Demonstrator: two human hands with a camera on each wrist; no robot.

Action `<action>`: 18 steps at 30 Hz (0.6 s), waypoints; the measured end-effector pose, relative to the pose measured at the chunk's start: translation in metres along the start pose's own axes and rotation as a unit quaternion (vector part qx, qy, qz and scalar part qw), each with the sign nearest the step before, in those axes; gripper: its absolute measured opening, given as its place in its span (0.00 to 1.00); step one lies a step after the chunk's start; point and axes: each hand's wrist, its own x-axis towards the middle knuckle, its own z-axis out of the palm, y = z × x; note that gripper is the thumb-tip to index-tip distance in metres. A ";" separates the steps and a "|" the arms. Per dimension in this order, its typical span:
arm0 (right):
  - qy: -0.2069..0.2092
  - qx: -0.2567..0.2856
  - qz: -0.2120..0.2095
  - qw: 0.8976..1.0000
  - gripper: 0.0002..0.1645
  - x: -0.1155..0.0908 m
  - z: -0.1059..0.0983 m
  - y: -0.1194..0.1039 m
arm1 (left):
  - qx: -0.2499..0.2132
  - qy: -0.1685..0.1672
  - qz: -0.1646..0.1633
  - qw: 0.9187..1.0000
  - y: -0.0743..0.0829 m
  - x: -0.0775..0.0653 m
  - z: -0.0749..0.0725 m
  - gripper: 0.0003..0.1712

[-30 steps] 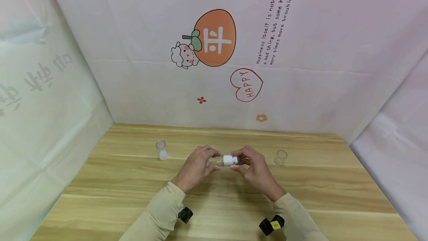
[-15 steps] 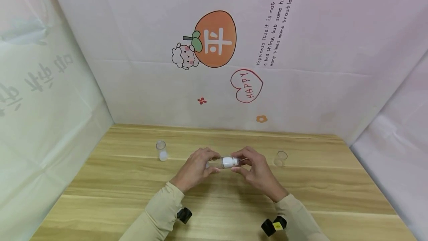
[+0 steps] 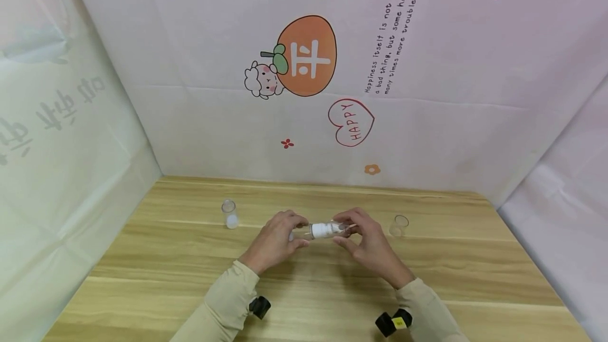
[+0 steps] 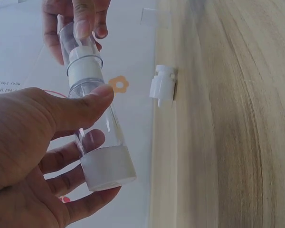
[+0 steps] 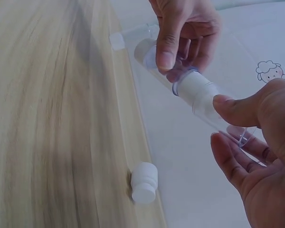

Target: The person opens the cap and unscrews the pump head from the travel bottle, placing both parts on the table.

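Held between both hands, a clear pump bottle (image 4: pixel 111 126) with a white base lies tilted; a white pump collar (image 4: pixel 84 70) shows at its upper end. My left hand (image 3: pixel 274 239) grips the bottle's clear body between thumb and fingers. With thumb and fingertips my right hand (image 3: pixel 369 239) pinches a clear cap (image 5: pixel 211 107), which surrounds the white pump head. In both wrist views a loose white pump top (image 4: pixel 162 86) is on the table beyond the hands. The head view does not show it plainly.
Another clear bottle (image 3: pixel 229 212) with a white base stands at the back left of the wooden table (image 3: pixel 157 263). A second clear cap (image 3: pixel 399 226) stands at the back right. Printed white cloth (image 3: pixel 214 136) walls the back and sides.
My right hand has shifted slightly right, and more of the clear cap shows past the white collar. The left hand has moved slightly left. Both still hold the same bottle and cap.
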 end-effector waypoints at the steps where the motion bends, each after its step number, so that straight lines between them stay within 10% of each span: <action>1: 0.002 0.002 0.002 1.000 0.25 0.000 -0.001 0.000 | 0.001 0.000 -0.002 1.000 0.000 0.000 0.000 0.21; 18: 0.079 -0.007 0.044 0.996 0.22 -0.004 -0.016 0.012 | -0.009 0.000 -0.028 1.000 -0.004 -0.003 0.000 0.20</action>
